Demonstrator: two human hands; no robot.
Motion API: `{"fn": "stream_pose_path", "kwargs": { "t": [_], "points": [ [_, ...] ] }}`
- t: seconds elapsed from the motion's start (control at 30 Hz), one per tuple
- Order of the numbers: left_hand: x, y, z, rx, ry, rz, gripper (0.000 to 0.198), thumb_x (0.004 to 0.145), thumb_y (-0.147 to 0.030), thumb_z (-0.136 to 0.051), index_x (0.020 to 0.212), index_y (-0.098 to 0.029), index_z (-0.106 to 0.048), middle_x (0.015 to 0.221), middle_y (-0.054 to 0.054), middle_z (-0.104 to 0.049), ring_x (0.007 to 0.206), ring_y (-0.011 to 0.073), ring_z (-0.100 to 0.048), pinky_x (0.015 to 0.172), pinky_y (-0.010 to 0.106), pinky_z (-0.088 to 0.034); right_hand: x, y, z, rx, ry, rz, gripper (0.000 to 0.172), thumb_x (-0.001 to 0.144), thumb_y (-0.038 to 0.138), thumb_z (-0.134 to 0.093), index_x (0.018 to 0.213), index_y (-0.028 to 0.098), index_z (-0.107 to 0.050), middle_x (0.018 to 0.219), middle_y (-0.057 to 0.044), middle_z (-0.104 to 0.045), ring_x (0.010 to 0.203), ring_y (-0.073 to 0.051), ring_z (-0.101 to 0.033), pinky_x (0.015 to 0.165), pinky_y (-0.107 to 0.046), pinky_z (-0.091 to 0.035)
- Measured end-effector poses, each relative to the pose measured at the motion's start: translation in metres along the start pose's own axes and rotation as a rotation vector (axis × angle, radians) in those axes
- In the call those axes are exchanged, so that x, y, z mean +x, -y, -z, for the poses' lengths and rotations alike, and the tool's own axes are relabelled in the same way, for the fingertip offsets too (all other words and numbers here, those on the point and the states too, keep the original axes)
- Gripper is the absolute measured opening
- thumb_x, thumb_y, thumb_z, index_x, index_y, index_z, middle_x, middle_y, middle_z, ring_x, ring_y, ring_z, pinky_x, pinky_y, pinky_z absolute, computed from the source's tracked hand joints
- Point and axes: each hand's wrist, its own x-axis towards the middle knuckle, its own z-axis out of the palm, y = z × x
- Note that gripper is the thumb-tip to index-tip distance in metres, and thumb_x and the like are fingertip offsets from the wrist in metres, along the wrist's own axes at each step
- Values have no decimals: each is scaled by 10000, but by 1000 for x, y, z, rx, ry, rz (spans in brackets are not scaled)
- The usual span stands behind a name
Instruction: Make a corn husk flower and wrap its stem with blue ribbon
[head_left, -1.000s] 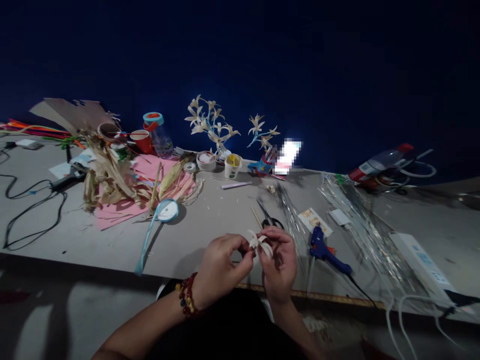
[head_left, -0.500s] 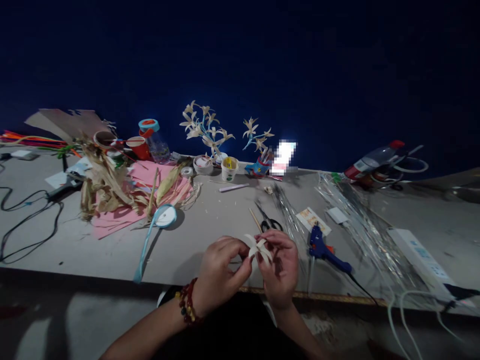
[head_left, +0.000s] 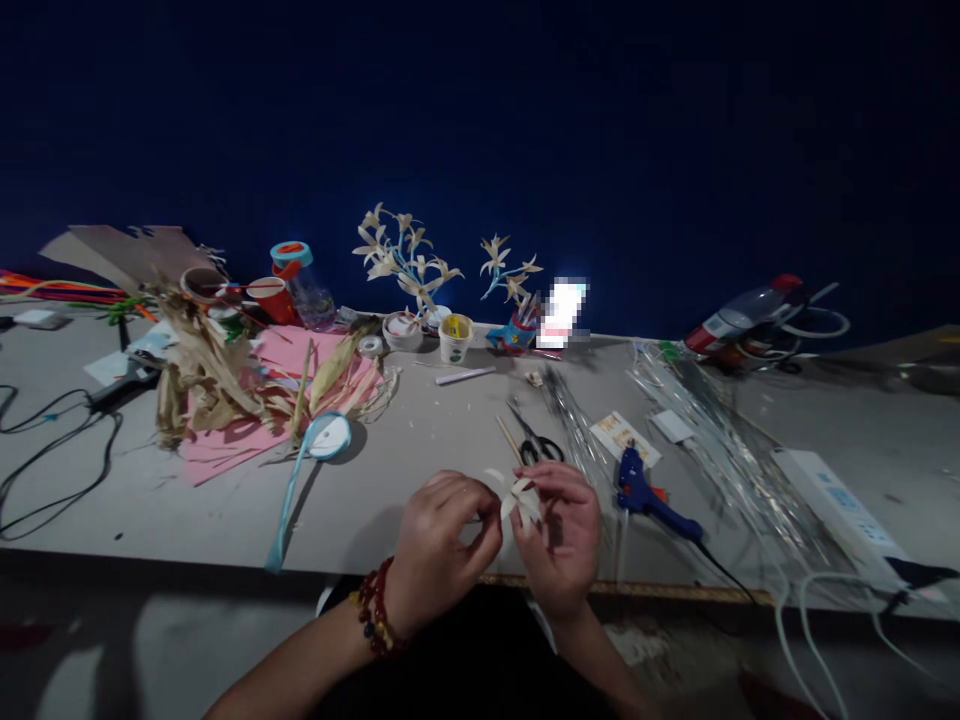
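A small pale flower (head_left: 523, 503) with narrow curved petals, like dried husk or paper strips, is held above the table's front edge. My right hand (head_left: 564, 530) grips it between thumb and fingers, palm turned inward. At its left side my left hand (head_left: 448, 530), with beads at the wrist, pinches thumb and forefinger together at a petal's edge; the fingertips partly hide the contact. Black-handled scissors (head_left: 538, 449) and a thin wooden stick (head_left: 508, 440) lie just beyond the hands. A blue glue gun (head_left: 651, 500) rests to the right of my right hand.
Dried husks (head_left: 217, 375) lie on pink paper (head_left: 225, 448) at left, near a blue tape roll (head_left: 328, 437). Finished flower branches (head_left: 409, 262) stand in cups at the back. Wires (head_left: 574, 420), clear-wrapped strips (head_left: 731, 450) and a bottle (head_left: 739, 318) are at right.
My left fingertips have shifted slightly left, away from the flower's centre. The flower has turned a little in my right hand. The whole view has shifted slightly.
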Motion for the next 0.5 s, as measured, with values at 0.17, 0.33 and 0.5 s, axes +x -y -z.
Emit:
{"fn": "stream_pose_path", "kwargs": {
  "t": [0.17,0.33,0.5],
  "points": [
    [-4,1,0,-76,52,85,86,870,-116,-598,829,-192,-599,777,48,-688,751,187,-642,718,308,-500,-1,-1,0,28,-10,-26,289,827,170,-627,1096,256,-566,1057,-67,-539,1002,-247,-560,906,-477,-476],
    [-3,4,0,-125,20,15,100,890,-100,-579,897,-196,-606,825,62,-707,789,188,-653,756,315,-513,-4,-1,1,90,4,-50,367,840,246,-645,1193,263,-546,1102,-81,-523,1015,-250,-568,895,-472,-503],
    [-3,8,0,-113,28,-53,150,863,-61,-578,920,-198,-592,848,61,-709,825,188,-658,796,329,-514,-6,-2,1,145,44,-98,353,842,294,-667,1179,254,-567,1100,-84,-531,1019,-248,-568,840,-410,-527]
  ]
}}
